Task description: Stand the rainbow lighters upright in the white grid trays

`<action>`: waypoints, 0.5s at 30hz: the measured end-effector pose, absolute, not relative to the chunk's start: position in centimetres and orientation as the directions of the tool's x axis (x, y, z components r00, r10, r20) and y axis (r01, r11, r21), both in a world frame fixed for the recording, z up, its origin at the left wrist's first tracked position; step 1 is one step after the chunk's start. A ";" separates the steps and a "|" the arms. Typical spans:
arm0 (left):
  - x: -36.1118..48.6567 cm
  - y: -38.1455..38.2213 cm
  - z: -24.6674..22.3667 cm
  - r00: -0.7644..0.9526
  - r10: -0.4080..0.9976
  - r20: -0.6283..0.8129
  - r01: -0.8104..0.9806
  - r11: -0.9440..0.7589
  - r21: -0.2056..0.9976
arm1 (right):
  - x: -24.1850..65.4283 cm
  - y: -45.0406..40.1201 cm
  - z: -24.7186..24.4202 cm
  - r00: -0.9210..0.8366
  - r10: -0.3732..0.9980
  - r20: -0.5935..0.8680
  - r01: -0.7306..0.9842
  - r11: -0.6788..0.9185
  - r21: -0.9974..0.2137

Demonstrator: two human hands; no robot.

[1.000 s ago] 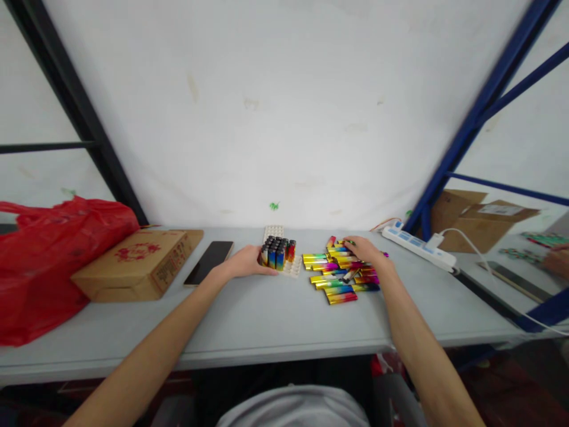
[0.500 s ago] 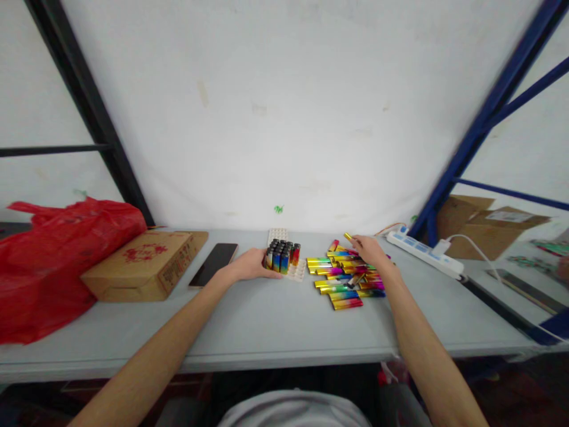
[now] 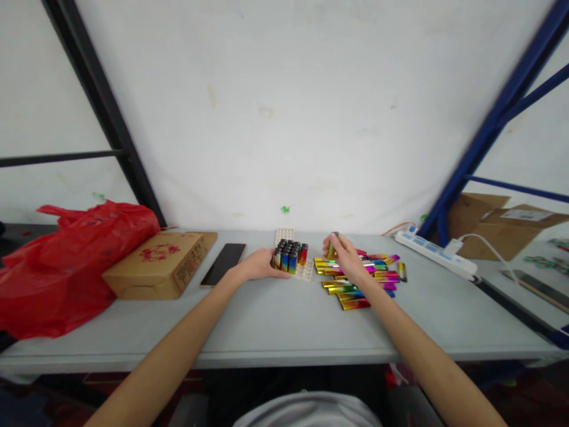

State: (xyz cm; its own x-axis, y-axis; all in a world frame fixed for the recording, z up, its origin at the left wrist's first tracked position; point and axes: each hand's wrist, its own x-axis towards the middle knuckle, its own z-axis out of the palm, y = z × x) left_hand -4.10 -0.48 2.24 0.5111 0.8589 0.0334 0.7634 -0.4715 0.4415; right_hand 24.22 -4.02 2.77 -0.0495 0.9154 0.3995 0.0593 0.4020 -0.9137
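Both hands gripping over the table [image 3: 275,332]!
Left hand [image 3: 261,264] cups the standing tubes [image 3: 288,258] from nine o'clock; right hand [image 3: 342,251], at their three o'clock, pinches a lone tube [image 3: 332,251] upright. Pile [image 3: 343,290] and tray [image 3: 305,272] edge show toward four, table edge well off at six; right forearm [image 3: 413,332] hides some pile, the grip most of the lone tube.

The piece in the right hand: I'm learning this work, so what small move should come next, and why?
Probably lower the held piece onto the pale grid: the right hand has it raised upright, and bare spots show beside the standing pieces.
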 end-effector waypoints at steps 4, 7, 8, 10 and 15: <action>-4.0 -0.5 2.2 0.525 0.850 0.035 0.748 -0.481 0.457 | 22.3 -4.9 2.8 -0.158 0.950 0.269 -0.068 0.261 -0.963; -4.0 -0.5 2.2 0.518 0.854 0.049 0.746 -0.479 0.462 | 21.6 -4.8 2.2 -0.112 0.970 0.214 -0.006 0.214 -0.977; -4.0 -0.6 2.3 0.515 0.856 0.051 0.746 -0.477 0.464 | 21.5 -4.8 1.9 -0.090 0.970 0.224 0.040 0.228 -0.973; -4.0 -0.6 2.3 0.512 0.857 0.051 0.747 -0.474 0.467 | 21.4 -4.6 1.3 -0.052 0.958 0.281 0.157 0.285 -0.945; -4.0 -0.5 2.4 0.543 0.839 0.045 0.719 -0.492 0.490 | 21.2 -4.3 0.6 -0.001 0.929 0.370 0.416 0.337 -0.845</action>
